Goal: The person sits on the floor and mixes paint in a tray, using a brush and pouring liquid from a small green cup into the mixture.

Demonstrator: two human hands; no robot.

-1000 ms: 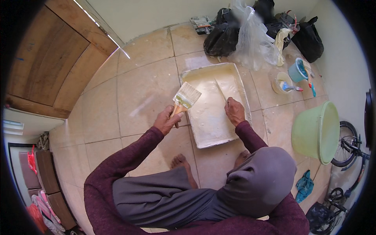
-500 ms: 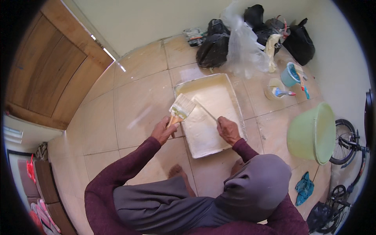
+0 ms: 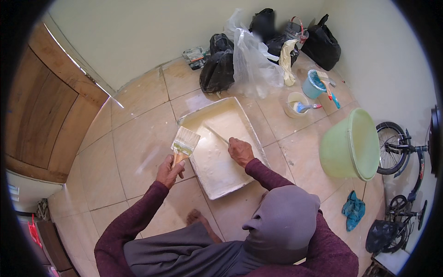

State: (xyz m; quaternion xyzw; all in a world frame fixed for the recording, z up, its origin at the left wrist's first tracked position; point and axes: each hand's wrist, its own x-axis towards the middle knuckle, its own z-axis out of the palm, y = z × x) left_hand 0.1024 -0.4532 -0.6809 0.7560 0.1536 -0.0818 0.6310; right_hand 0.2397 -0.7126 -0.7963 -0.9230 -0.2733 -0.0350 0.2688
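Cream liquid [image 3: 221, 162] in shallow tray [image 3: 230, 190] on tiled floor [image 3: 138, 134]: spill hazard noted.
Left hand [image 3: 169, 171] grips a wide brush [image 3: 185, 142] over the tray's left edge; a tilt could drip onto the floor. Right hand [image 3: 241, 151] grasps a thin stick [image 3: 216, 133]; a hasty sweep could slop liquid over the rim. That hand hides the stick's near end; tip contact is unclear.

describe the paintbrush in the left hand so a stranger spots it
Find the big rectangular tray on the tiled floor. At its left side, the left hand holds the paintbrush. Unlike the thin tool in the right hand, it shows broad, pale bristles.
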